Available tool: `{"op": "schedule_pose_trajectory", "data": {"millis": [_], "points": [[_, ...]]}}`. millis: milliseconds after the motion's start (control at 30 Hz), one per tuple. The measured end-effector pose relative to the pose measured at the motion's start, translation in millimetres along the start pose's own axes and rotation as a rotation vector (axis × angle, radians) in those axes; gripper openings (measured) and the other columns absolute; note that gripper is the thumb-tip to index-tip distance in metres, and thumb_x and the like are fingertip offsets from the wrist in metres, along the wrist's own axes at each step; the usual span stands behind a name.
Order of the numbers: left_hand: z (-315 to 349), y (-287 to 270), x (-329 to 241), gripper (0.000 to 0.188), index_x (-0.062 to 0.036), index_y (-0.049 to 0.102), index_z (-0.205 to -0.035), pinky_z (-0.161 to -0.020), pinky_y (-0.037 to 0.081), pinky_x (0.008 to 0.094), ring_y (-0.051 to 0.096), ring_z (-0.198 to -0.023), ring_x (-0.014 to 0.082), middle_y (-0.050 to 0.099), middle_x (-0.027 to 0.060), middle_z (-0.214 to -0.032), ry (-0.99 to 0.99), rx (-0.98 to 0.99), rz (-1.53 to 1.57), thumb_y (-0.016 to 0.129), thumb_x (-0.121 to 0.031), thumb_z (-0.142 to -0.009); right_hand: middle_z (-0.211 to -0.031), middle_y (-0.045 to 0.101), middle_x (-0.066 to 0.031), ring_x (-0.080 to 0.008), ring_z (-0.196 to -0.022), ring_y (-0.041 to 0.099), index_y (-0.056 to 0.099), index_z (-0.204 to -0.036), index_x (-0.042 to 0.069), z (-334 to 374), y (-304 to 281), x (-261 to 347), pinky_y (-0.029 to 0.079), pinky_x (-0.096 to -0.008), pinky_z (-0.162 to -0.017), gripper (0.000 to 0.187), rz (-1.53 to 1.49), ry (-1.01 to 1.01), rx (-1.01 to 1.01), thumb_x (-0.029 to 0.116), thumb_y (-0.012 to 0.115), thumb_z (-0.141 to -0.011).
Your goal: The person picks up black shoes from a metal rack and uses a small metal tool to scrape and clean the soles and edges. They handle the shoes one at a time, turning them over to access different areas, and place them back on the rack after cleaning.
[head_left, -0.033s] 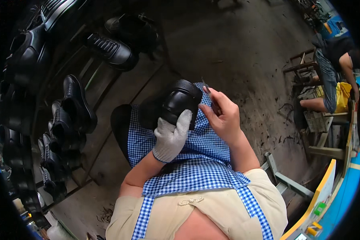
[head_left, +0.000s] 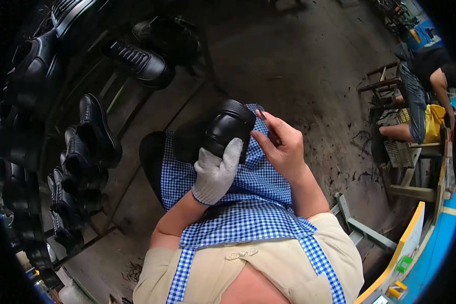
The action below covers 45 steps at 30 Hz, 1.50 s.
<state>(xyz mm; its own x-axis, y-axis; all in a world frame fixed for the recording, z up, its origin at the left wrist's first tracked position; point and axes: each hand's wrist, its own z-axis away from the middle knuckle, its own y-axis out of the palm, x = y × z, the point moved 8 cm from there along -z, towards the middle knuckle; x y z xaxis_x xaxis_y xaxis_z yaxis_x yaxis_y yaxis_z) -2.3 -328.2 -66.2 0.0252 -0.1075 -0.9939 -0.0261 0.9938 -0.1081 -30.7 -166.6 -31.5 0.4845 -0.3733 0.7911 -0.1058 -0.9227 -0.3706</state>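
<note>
While the left grip (head_left: 216, 172) clasps a black shoe (head_left: 225, 129) mid-frame, the right grip (head_left: 285, 144) pinches a slim tool (head_left: 273, 136); edge-trimming seems in hand; the next stroke would need steadiness.

Head view: wide fisheye, worn above the checked apron (head_left: 248, 228), facing steeply down. Apron's top edge close below lens; left hand (head_left: 217, 172) and right hand (head_left: 285, 147) farther off, at its far part. Black shoes (head_left: 88, 114) left of apron, blue tabletop (head_left: 441, 243) right, floor (head_left: 299, 61) beyond. Straight edges bow toward rim.
</note>
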Motion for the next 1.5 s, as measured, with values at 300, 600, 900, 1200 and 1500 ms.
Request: {"op": "schedule_pose_trajectory", "data": {"millis": [300,600,900,1200,1500], "points": [[39.2,43.2,-15.7,0.034,-0.0013,0.064,-0.112,-0.041,0.044,0.0358,0.057,-0.058,0.0208,0.061,0.0095,-0.076,1.077,0.25,-1.164,0.059,-0.008,-0.079,-0.077,0.059,0.0051,-0.0026,-0.064,0.045,0.06,-0.125,0.009,27.0,18.9,-77.0,0.035,-0.0221,-0.055,0.046,-0.336,0.504,0.345,0.025,0.072,-0.083],[55.4,71.4,14.5,0.029,-0.0043,0.062,-0.111,-0.073,0.056,0.0364,0.067,-0.087,0.0281,0.065,0.0164,-0.105,0.482,0.908,-0.813,0.055,-0.025,-0.091,-0.131,0.054,-0.0184,-0.0319,-0.118,0.056,0.043,-0.138,0.002,169.2,63.3,-144.7,0.048,-0.047,-0.098,0.104,-1.097,1.215,0.238,0.069,0.072,-0.063],[-23.7,-28.8,-56.3,0.064,-0.0075,0.044,-0.132,-0.097,0.048,0.036,0.056,-0.114,0.0257,0.053,0.0136,-0.123,0.505,-0.048,-0.116,0.078,-0.017,-0.078,-0.115,0.063,-0.0131,-0.0228,-0.104,0.062,0.057,-0.122,0.004,119.3,26.7,-121.1,0.053,-0.0359,-0.087,0.056,-0.997,0.738,0.202,0.043,0.067,-0.083],[-39.4,-39.7,-32.3,0.07,-0.0047,0.04,-0.136,-0.098,0.046,0.0354,0.053,-0.116,0.0217,0.054,0.0127,-0.123,0.122,-0.028,0.12,0.078,-0.021,-0.078,-0.142,0.043,-0.0128,-0.0321,-0.132,0.037,0.049,-0.135,0.007,120.3,57.6,-82.9,0.023,-0.0421,-0.114,0.064,0.747,-0.157,0.581,0.04,0.064,-0.082],[27.5,-190.1,-60.5,0.056,-0.0017,0.05,-0.127,-0.094,0.048,0.0383,0.054,-0.116,0.0306,0.054,0.0198,-0.123,0.463,-0.704,-0.616,0.074,-0.017,-0.079,-0.119,0.06,-0.0113,-0.0271,-0.104,0.057,0.05,-0.132,0.005,50.4,134.4,-50.0,0.048,-0.0375,-0.085,0.072,-0.635,0.456,0.586,0.054,0.062,-0.079]]}}
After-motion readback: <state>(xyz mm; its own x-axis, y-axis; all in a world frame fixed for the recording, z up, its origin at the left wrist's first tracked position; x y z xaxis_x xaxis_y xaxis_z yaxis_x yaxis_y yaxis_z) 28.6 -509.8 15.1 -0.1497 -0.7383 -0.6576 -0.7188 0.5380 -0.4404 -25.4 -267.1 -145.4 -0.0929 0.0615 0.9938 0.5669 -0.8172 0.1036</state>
